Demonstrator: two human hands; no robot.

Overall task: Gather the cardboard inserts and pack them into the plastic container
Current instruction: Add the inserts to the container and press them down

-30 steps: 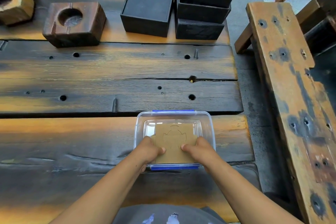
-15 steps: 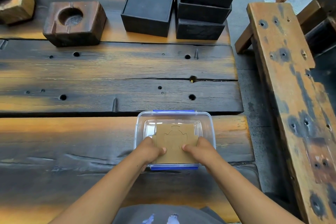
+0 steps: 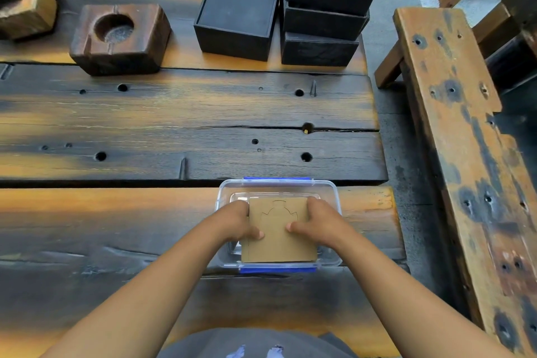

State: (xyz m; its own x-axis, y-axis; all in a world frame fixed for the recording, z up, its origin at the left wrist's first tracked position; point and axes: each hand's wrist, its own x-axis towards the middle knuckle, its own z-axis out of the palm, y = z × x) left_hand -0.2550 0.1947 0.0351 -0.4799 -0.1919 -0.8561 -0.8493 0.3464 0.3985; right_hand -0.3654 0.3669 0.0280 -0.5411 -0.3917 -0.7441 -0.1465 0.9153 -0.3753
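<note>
Both hands (image 3: 279, 224) gripping cardboard insert (image 3: 279, 244) over plastic container (image 3: 331, 192), black boxes (image 3: 319, 20) well beyond.

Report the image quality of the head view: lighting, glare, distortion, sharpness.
Head view: soft, even daylight, with no hard shadows under the left hand or right hand; faint glare on the clear plastic container rim; wide-angle bending curves the bench and table edges; the cardboard insert and its cut outline are sharp, the far corners slightly softer.
</note>
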